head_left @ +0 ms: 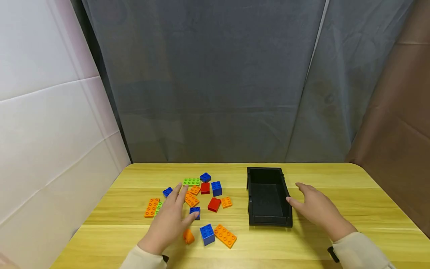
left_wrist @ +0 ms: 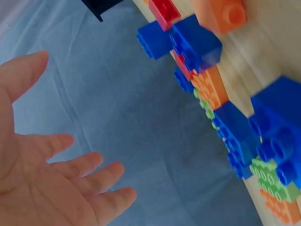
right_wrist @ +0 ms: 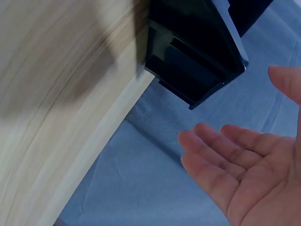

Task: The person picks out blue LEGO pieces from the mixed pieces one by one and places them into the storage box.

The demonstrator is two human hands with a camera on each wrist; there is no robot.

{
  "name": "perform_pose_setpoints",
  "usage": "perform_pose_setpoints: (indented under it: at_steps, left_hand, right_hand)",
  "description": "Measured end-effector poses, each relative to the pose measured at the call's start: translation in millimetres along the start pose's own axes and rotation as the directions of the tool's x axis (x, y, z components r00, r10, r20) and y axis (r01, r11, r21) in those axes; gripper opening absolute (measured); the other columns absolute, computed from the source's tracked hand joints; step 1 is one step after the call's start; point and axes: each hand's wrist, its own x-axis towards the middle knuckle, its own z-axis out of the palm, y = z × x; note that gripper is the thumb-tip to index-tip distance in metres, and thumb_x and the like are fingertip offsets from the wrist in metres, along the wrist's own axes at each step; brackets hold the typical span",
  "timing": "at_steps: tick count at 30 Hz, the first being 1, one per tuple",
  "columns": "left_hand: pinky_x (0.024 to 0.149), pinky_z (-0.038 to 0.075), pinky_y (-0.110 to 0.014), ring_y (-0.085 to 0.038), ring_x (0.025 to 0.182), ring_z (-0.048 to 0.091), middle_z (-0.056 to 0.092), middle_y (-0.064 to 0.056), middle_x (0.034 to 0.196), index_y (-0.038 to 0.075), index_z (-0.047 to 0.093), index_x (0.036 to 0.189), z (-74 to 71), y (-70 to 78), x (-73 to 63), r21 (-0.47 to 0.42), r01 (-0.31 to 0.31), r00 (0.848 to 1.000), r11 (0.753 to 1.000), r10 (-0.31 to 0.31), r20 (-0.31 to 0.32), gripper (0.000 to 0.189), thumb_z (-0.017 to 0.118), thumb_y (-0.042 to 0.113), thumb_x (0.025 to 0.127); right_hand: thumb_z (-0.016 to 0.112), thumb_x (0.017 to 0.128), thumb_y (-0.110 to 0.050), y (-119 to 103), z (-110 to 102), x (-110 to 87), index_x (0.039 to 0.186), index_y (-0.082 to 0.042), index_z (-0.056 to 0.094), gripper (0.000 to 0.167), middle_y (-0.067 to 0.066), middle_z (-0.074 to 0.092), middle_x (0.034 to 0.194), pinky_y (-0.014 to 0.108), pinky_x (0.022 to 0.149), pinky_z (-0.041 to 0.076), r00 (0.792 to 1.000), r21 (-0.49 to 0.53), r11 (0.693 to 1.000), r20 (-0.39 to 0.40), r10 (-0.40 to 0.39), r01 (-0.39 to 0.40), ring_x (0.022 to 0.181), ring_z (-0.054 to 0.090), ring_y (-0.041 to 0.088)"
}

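My left hand (head_left: pixel 169 220) hovers over the left part of a scatter of toy building bricks, fingers spread and nothing held. Close about it are a long orange brick (head_left: pixel 152 207), a blue brick (head_left: pixel 195 212) near the thumb, and an orange piece (head_left: pixel 188 236) below. A green brick (head_left: pixel 158 207) is partly hidden behind the hand. Beside the right wall of a black bin (head_left: pixel 270 219) is my right hand (head_left: pixel 317 210), palm turned toward it, holding nothing. In the right wrist view, its extended fingers (right_wrist: pixel 211 169) appear below the bin (right_wrist: pixel 188 61).
More bricks lie left of the bin, among them a green one (head_left: pixel 191 182), a red one (head_left: pixel 214 204), a tall blue one (head_left: pixel 207 234) and an orange one (head_left: pixel 225 235). The wooden table (head_left: pixel 322 175) ends at a grey curtain (head_left: pixel 215 93) behind.
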Motion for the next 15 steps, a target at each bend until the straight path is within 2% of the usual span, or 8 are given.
perform_pose_setpoints:
  at_steps: [15]
  left_hand:
    - [0.105, 0.038, -0.055, -0.038, 0.137, 0.035, 0.026, -0.015, 0.156, 0.009, 0.029, 0.151, 11.2, 10.6, -5.0, 0.008, -0.054, 0.998, 0.999, 0.054, -0.021, 0.082, 0.072, 0.036, 0.087]
  right_hand:
    - [0.054, 0.097, -0.039, 0.8, 2.8, 13.9, 0.135, 0.012, 0.044, 0.064, 0.031, 0.053, 0.13, 0.059, 0.09, 0.045, 0.999, 0.02, 0.999, -0.036, -0.024, 0.025, 0.115, 0.052, 0.049]
